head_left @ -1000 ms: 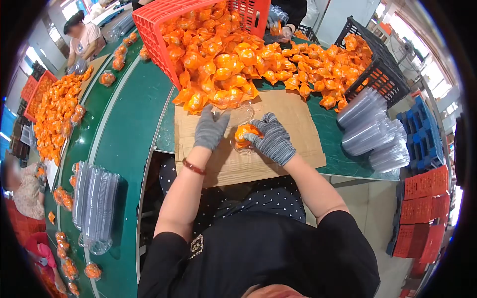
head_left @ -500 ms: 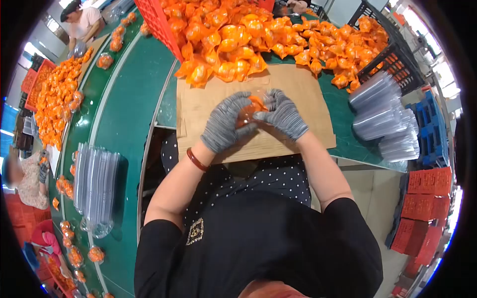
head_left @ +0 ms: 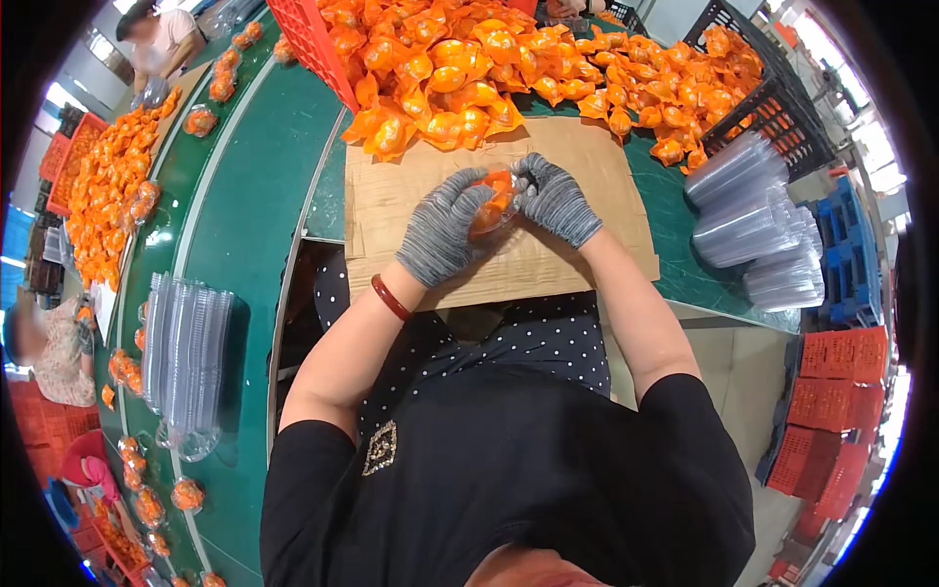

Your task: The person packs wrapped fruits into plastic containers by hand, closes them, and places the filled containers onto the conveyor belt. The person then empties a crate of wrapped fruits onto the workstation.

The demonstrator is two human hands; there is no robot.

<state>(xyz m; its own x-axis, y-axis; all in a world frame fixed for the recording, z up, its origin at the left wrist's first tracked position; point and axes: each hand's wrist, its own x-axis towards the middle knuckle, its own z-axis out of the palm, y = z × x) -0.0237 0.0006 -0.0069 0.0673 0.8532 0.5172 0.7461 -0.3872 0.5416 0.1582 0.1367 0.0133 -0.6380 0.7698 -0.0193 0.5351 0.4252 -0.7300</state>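
Note:
Both hands wear grey knit gloves and meet over a cardboard sheet [head_left: 391, 264]. My left hand [head_left: 443, 227] is wrapped round a clear plastic container [head_left: 491, 207] with orange-wrapped pieces inside. At the container's right edge, the fingers of my right hand [head_left: 556, 201] are bent together against the clear plastic. Just beyond the cardboard lies a large heap of orange-wrapped items [head_left: 450, 73].
A red crate [head_left: 313, 49] stands at the heap's left, a black crate [head_left: 773, 117] at its right. Stacked clear containers lie at right [head_left: 748, 210] and left [head_left: 188, 352]. Filled containers line the green belt [head_left: 245, 205]. Co-workers are at the far left.
My right hand has shifted slightly up, its fingers now closed at the container's edge. My left hand has turned slightly with the container, and more of the orange contents shows.

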